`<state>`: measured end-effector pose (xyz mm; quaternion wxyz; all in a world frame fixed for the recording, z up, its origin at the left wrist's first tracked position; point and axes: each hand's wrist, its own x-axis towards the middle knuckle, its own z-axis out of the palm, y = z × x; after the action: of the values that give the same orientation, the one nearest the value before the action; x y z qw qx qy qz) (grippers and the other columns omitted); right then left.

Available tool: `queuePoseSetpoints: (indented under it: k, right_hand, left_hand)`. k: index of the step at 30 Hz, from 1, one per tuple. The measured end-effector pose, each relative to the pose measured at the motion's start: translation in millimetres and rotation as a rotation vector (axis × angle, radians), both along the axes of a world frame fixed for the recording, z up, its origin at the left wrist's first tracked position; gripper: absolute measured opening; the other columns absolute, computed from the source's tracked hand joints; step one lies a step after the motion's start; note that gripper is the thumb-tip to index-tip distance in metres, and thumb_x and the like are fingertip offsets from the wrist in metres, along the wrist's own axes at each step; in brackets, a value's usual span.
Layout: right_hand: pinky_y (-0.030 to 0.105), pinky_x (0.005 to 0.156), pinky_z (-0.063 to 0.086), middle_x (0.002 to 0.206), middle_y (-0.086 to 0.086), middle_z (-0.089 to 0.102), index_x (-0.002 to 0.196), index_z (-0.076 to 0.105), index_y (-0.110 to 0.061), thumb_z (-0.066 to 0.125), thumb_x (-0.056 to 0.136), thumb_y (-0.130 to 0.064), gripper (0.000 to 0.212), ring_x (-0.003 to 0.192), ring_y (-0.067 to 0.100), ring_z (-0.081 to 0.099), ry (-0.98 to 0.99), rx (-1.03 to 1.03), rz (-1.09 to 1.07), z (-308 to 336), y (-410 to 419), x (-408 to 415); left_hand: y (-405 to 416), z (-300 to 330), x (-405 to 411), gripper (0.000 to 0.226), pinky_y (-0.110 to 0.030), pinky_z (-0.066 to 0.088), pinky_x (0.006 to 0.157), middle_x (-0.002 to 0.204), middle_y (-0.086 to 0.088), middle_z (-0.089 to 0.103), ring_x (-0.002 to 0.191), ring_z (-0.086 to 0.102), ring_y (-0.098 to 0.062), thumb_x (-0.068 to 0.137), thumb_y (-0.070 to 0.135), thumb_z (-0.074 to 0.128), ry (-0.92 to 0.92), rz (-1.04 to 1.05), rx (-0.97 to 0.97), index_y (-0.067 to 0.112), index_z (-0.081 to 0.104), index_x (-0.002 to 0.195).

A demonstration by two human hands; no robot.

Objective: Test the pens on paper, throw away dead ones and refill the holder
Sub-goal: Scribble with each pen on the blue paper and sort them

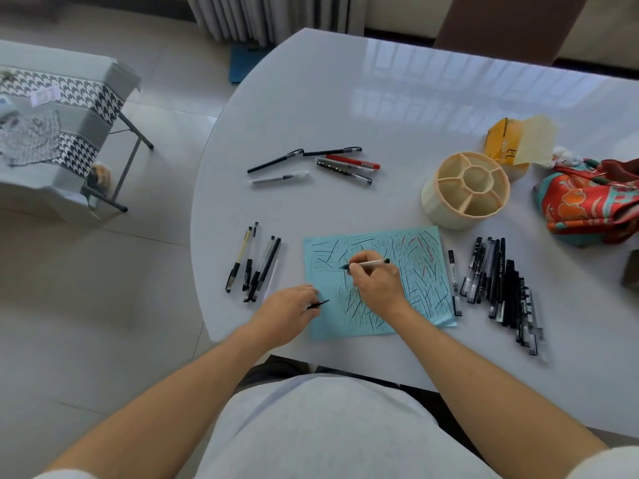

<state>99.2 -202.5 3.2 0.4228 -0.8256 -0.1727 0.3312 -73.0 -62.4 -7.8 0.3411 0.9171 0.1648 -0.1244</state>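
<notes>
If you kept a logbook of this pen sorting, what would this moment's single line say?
step: testing | right hand: scribbling pen on blue paper | left hand: holds black cap | holder: empty

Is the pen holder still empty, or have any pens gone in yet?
Empty. The pen holder stands upright, and every compartment visible from above is bare; the pens lie in groups on the table.

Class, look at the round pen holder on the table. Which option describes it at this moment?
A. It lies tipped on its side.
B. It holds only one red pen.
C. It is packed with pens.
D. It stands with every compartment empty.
D: the pen holder stands upright beyond the blue paper, its open compartments showing only bare walls, while the pens lie in groups on the table.
</notes>
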Motion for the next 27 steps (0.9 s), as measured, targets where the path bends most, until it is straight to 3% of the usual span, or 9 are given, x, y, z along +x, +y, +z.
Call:
queuePoseSetpoints:
  k: [4, 8, 11, 16, 22, 25, 27]
  right_hand:
    - [0.034, 0.062, 0.060, 0.079, 0.014, 0.073, 0.093, 0.067, 0.000, 0.060, 0.095, 0.000, 0.007, 0.068, 0.019, 0.071, 0.296, 0.211, -0.162, 12, -13, -3]
    - [0.033, 0.062, 0.060, 0.077, 0.018, 0.072, 0.093, 0.065, 0.002, 0.058, 0.096, 0.002, 0.008, 0.066, 0.023, 0.068, 0.410, 0.245, -0.120, 19, -26, -10]
    - [0.034, 0.064, 0.061, 0.077, 0.017, 0.073, 0.097, 0.065, 0.006, 0.060, 0.096, 0.001, 0.007, 0.067, 0.026, 0.067, 0.433, 0.245, -0.093, 17, -28, -14]
    - [0.037, 0.071, 0.063, 0.081, 0.018, 0.076, 0.096, 0.069, -0.003, 0.062, 0.100, -0.010, 0.010, 0.067, 0.027, 0.071, 0.484, 0.254, -0.091, 14, -29, -17]
    - [0.033, 0.070, 0.063, 0.080, 0.015, 0.077, 0.100, 0.069, -0.004, 0.063, 0.101, -0.013, 0.011, 0.068, 0.025, 0.073, 0.449, 0.261, -0.137, 17, -13, -20]
    - [0.031, 0.070, 0.063, 0.081, 0.010, 0.078, 0.098, 0.070, -0.006, 0.067, 0.099, -0.018, 0.013, 0.073, 0.021, 0.075, 0.422, 0.167, 0.000, 21, 8, -14]
    - [0.031, 0.075, 0.064, 0.083, 0.004, 0.079, 0.095, 0.075, -0.008, 0.069, 0.097, -0.032, 0.025, 0.075, 0.017, 0.074, 0.389, 0.091, 0.126, 23, 27, -2]
  left_hand:
    - [-1, 4, 4, 0.020, -0.031, 0.049, 0.084, 0.111, 0.013, 0.068, 0.098, 0.060, -0.010, 0.097, 0.038, 0.058, 0.001, 0.168, -0.040, 0.026, 0.067, 0.110]
    - [-5, 10, 13, 0.013, -0.027, 0.049, 0.081, 0.100, 0.018, 0.067, 0.091, 0.058, -0.004, 0.096, 0.040, 0.059, 0.000, 0.169, -0.076, 0.031, 0.067, 0.102]
    - [-10, 16, 22, 0.009, -0.029, 0.052, 0.074, 0.087, 0.017, 0.066, 0.081, 0.059, -0.001, 0.094, 0.039, 0.060, 0.015, 0.140, -0.102, 0.032, 0.066, 0.096]
    - [-14, 25, 30, 0.013, -0.031, 0.044, 0.057, 0.067, 0.010, 0.059, 0.062, 0.053, -0.008, 0.095, 0.036, 0.057, 0.003, 0.069, -0.035, 0.029, 0.061, 0.084]
    - [-8, 34, 33, 0.020, -0.035, 0.039, 0.056, 0.064, 0.006, 0.056, 0.061, 0.051, -0.016, 0.094, 0.028, 0.058, -0.019, 0.105, 0.025, 0.020, 0.057, 0.076]
    - [6, 36, 25, 0.024, -0.032, 0.034, 0.055, 0.060, 0.008, 0.050, 0.058, 0.046, -0.010, 0.093, 0.028, 0.060, -0.002, 0.156, -0.003, 0.026, 0.052, 0.071]
    - [19, 38, 20, 0.015, -0.033, 0.041, 0.061, 0.069, 0.008, 0.055, 0.066, 0.050, -0.011, 0.093, 0.029, 0.063, 0.001, 0.238, -0.025, 0.025, 0.063, 0.078]
